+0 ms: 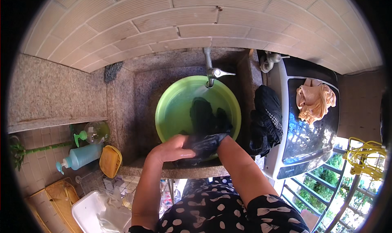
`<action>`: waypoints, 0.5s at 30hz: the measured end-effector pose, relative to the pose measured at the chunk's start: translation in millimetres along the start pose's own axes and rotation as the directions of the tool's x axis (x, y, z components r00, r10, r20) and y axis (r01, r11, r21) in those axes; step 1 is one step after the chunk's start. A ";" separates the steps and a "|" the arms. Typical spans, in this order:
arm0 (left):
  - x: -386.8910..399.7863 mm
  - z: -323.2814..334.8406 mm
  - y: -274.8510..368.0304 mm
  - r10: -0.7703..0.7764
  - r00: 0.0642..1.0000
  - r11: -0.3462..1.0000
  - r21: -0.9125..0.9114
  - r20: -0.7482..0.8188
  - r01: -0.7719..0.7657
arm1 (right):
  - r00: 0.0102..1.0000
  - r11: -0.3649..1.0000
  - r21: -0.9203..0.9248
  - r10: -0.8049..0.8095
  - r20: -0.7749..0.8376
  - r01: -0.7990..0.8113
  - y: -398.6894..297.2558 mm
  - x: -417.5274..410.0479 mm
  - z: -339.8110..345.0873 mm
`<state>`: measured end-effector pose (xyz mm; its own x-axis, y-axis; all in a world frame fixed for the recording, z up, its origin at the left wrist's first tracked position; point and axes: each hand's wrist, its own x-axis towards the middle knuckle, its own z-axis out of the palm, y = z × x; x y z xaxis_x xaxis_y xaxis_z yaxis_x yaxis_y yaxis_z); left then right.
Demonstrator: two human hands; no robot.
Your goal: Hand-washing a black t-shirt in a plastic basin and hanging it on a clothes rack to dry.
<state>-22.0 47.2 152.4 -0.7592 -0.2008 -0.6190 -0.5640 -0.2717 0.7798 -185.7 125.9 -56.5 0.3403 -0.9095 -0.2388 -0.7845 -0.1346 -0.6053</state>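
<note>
A light green plastic basin holds water and stands in the stone sink. Dark wet cloth lies partly under the water, and a bunched part rises over the basin's near rim. My left hand grips this cloth at its left side, thumb towards me. My right hand reaches into the cloth at the near right of the basin; its fingers are hidden by the fabric. Above the basin's far rim is a metal tap, with what looks like water coming from its spout.
Dark garments hang over the sink's right wall, beside a washing machine with a peach-coloured cloth on its lid. At left are a blue pump bottle, a clear pump bottle and a yellow soap dish. Yellow cord hangs at right.
</note>
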 end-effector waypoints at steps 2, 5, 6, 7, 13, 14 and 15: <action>6.2 -7.0 2.2 0.036 0.999 0.998 -0.047 -0.001 -0.036 | 1.000 0.999 -0.036 0.002 0.027 -0.001 8.0 -3.4 0.3; 21.5 -41.6 11.4 0.037 0.920 0.993 0.116 -0.390 0.010 | 0.998 0.996 -0.089 0.006 0.069 0.001 10.4 -9.6 -5.8; 27.6 -53.0 12.7 0.090 0.809 0.987 0.162 -0.581 0.007 | 0.996 0.995 -0.103 -0.002 0.085 0.011 5.3 -10.3 -11.9; 40.6 -68.4 -9.1 0.240 0.571 0.945 0.324 -0.785 0.048 | 0.995 0.992 -0.121 -0.016 0.098 0.028 0.2 -8.9 -16.8; 44.6 -56.5 -64.0 0.256 0.404 0.930 0.338 -0.878 0.144 | 0.871 0.937 -0.273 0.312 0.379 -0.217 -48.4 -37.6 -133.5; 42.6 -43.9 -52.7 0.046 0.521 0.907 0.254 -0.852 0.336 | 0.873 0.906 -0.316 0.380 0.307 -0.283 -49.2 -47.9 -155.1; 35.5 -33.5 -64.3 0.033 0.532 0.858 0.297 -0.846 0.420 | 0.891 0.897 -0.187 0.429 0.150 -0.401 -81.3 -50.8 -199.9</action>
<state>-1.9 26.0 77.2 -0.1478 -0.9119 -0.3828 -0.8989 -0.0376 0.4365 -242.9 104.5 156.6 0.0442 -0.8088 -0.5864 -0.9370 0.1699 -0.3051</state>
